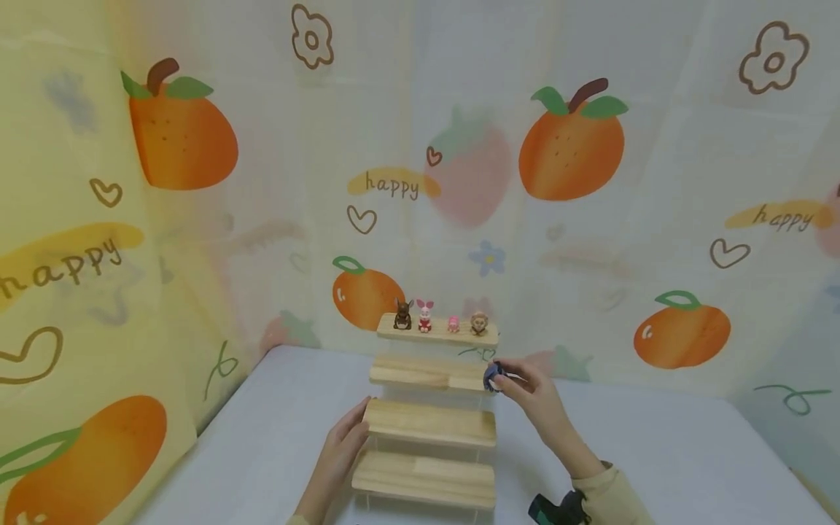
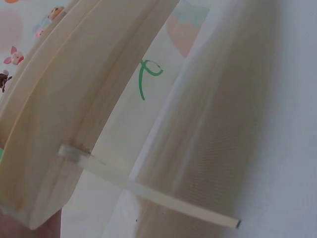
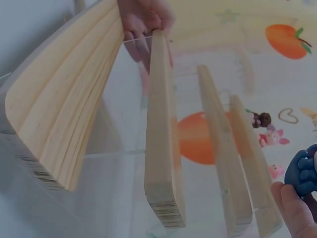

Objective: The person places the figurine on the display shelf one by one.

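Observation:
A small dark blue figurine is pinched between the thumb and fingers of my right hand, at the right end of the second wooden tier from the top. In the right wrist view the blue figurine shows rounded bumps and is partly cut off. My left hand grips the left end of the tier below; its fingers show behind that board. The top tier bears a brown figurine, a pink-eared pig figurine, a small pink figurine and a tan-brown figurine.
The bottom tier of the stepped display shelf is nearest me. Clear supports join the boards. A white table lies beneath, with a printed curtain behind. A black device sits at my right wrist.

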Motion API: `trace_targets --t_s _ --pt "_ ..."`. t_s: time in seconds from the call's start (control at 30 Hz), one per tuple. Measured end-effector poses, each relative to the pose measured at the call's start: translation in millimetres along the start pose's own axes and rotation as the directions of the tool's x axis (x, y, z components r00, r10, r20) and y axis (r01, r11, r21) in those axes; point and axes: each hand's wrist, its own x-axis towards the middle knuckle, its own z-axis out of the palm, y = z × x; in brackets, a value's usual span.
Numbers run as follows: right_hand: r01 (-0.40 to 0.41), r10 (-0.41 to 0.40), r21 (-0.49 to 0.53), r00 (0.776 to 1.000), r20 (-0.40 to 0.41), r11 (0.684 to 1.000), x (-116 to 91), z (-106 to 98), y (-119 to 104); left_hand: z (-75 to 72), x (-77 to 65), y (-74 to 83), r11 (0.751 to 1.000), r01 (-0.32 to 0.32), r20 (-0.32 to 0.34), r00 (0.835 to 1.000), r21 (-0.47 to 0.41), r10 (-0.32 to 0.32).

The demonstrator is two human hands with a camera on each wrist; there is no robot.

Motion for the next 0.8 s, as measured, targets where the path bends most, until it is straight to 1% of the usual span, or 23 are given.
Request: trace_targets --t_s 0.1,0.2,0.37,0.5,0.63,0.7,0.8 --pt "-0.014 0.014 0.004 1.0 -0.012 1.0 1.7 0.6 1.0 0.8 0.1 -0.6 1.0 -0.014 0.002 1.0 0.0 0.014" --pt "-0.01 0.01 0.011 1.0 -0.014 1.0 3.1 3.2 2.0 1.7 -0.5 -0.2 1.0 -0.016 -0.007 1.0 -0.003 0.016" --pt "0.015 -0.014 0.027 1.0 -0.02 1.0 4.4 10.4 3.3 0.6 -2.9 -0.9 1.0 0.018 -0.027 0.999 -0.007 -0.018" --pt "0.034 -0.034 0.001 0.999 -0.013 0.999 5.5 14.6 3.7 -0.1 -4.1 -0.4 1.0 0.026 -0.043 0.999 -0.006 -0.027" --pt "0.037 -0.037 -0.016 0.999 -0.038 0.999 8.2 17.1 2.6 1.5 -1.3 1.1 0.998 0.042 -0.025 0.999 -0.04 -0.043" --pt "0.039 -0.039 -0.005 0.998 -0.044 0.999 9.3 18.8 2.3 2.4 -0.1 1.1 0.997 0.053 -0.015 0.998 -0.052 -0.054" --pt "0.057 -0.056 0.008 0.998 -0.039 0.998 10.7 23.1 3.0 2.4 -0.5 1.0 0.997 0.057 -0.018 0.998 -0.053 -0.058"
